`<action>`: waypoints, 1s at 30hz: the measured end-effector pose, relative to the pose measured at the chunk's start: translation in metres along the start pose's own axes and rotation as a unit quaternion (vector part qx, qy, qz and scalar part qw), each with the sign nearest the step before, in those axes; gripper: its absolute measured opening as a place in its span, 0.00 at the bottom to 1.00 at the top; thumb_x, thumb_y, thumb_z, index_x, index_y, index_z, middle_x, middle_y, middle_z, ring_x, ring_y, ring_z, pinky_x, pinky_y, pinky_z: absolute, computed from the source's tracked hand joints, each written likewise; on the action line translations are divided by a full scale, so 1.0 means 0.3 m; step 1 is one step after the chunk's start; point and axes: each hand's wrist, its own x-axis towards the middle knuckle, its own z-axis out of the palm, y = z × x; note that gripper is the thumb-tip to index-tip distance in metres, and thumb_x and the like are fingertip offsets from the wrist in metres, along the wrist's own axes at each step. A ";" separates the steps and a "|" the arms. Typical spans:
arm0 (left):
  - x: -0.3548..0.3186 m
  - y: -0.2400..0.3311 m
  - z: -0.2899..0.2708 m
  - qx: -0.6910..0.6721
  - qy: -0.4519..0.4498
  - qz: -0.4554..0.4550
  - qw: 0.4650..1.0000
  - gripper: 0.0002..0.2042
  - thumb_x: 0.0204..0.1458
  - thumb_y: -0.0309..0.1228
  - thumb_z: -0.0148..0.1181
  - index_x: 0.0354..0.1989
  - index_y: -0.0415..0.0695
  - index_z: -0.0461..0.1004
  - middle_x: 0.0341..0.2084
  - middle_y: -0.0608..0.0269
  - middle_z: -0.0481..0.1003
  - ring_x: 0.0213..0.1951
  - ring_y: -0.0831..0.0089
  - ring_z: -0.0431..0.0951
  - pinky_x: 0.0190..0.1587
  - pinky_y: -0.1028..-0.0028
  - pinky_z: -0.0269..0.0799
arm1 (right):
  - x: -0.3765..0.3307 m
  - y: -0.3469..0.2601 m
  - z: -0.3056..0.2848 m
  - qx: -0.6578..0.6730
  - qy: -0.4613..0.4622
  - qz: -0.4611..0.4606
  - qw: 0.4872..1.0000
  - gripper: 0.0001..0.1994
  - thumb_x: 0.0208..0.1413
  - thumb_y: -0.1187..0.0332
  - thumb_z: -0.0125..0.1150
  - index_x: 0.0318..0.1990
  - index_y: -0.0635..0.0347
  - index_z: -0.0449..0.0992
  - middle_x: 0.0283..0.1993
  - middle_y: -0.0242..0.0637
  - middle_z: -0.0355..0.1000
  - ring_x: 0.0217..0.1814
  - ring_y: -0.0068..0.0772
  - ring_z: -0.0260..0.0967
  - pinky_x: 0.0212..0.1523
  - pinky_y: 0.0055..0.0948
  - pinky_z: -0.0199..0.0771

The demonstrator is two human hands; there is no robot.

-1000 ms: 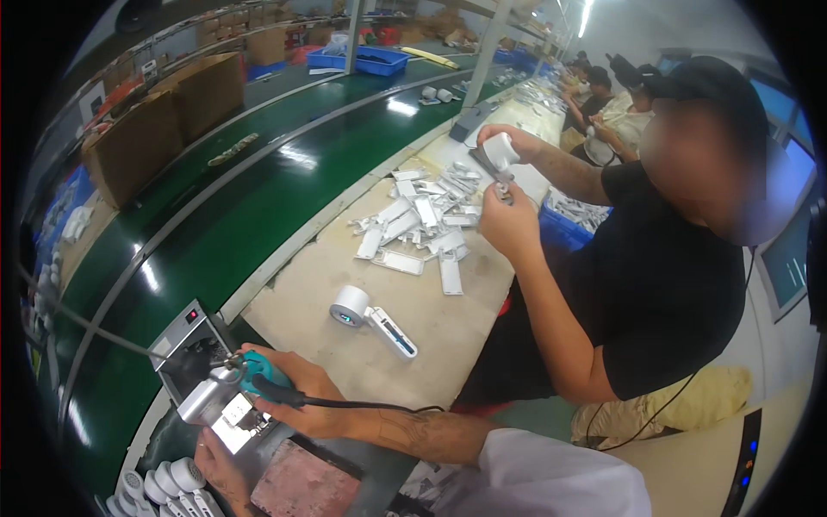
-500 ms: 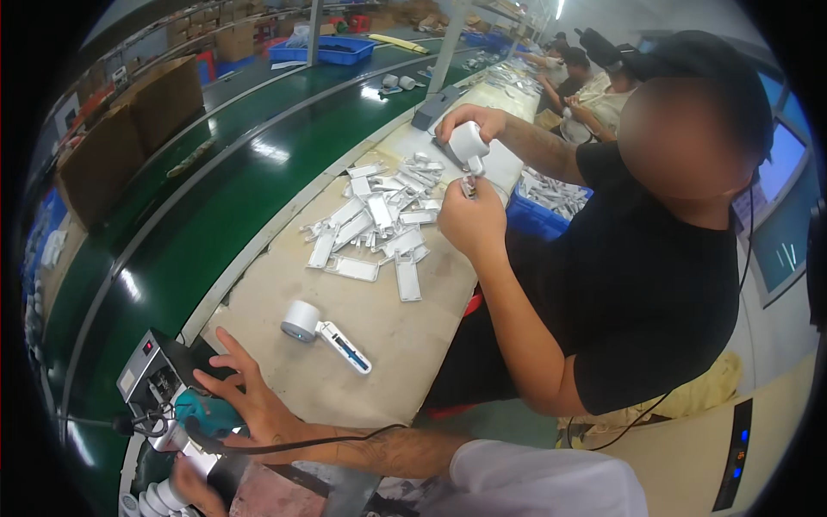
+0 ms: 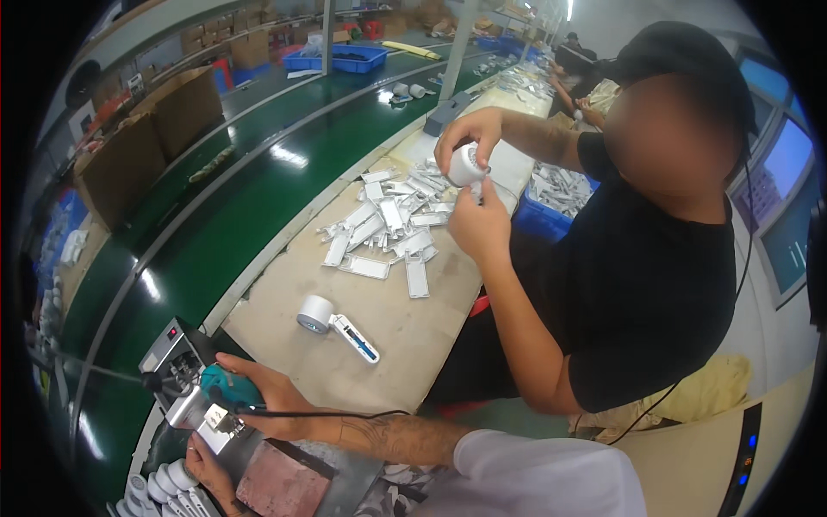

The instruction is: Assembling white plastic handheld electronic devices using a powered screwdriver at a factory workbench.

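Observation:
My right hand (image 3: 280, 395) wraps around the teal body of a corded electric screwdriver (image 3: 231, 386), beside a small grey machine with a red display (image 3: 169, 343). Below it lies a white-and-metal piece (image 3: 220, 427) on the work spot. My left hand (image 3: 209, 472) is closed at the near edge of that piece; its fingertips partly hide what they grip. Several white round-headed handheld parts (image 3: 177, 481) stand in a row left of my left hand. A white handheld device with round head and hinged handle (image 3: 336, 327) lies on the bench ahead.
A heap of white plastic casings (image 3: 388, 226) covers the middle of the bench. Across from it a co-worker (image 3: 642, 284) holds a white round part (image 3: 468, 165). A reddish block (image 3: 284, 481) sits near my right forearm. A green conveyor (image 3: 250, 181) runs along the left; a blue bin (image 3: 541, 220) stands behind.
My right hand has gone from spread fingers to a closed grip on the screwdriver. My left hand has come up beside the white-and-metal piece. The co-worker has turned the round part.

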 end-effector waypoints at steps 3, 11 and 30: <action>-0.008 0.011 0.003 0.023 0.003 0.012 1.000 0.17 0.68 0.37 0.47 0.36 0.36 0.76 0.27 0.64 0.76 0.30 0.80 0.70 0.35 0.76 0.67 | -0.007 0.003 0.011 -0.037 0.019 -0.017 0.999 0.35 0.56 0.64 0.64 0.69 0.64 0.57 0.64 0.50 0.66 0.66 0.47 0.66 0.66 0.35 0.62; -0.013 0.057 0.001 0.086 0.032 0.014 0.996 0.19 0.67 0.38 0.50 0.22 0.40 0.68 0.18 0.70 0.63 0.24 0.80 0.58 0.27 0.73 0.56 | -0.007 0.021 0.042 -0.183 0.056 -0.053 0.980 0.29 0.59 0.63 0.64 0.64 0.65 0.62 0.57 0.50 0.71 0.57 0.40 0.73 0.55 0.33 0.73; -0.033 0.057 -0.005 0.037 0.017 -0.007 0.999 0.20 0.66 0.37 0.51 0.20 0.41 0.64 0.16 0.70 0.62 0.23 0.81 0.60 0.28 0.76 0.57 | -0.005 0.037 0.058 -0.075 0.056 -0.071 0.993 0.28 0.57 0.66 0.66 0.62 0.66 0.64 0.46 0.45 0.76 0.46 0.35 0.76 0.48 0.30 0.75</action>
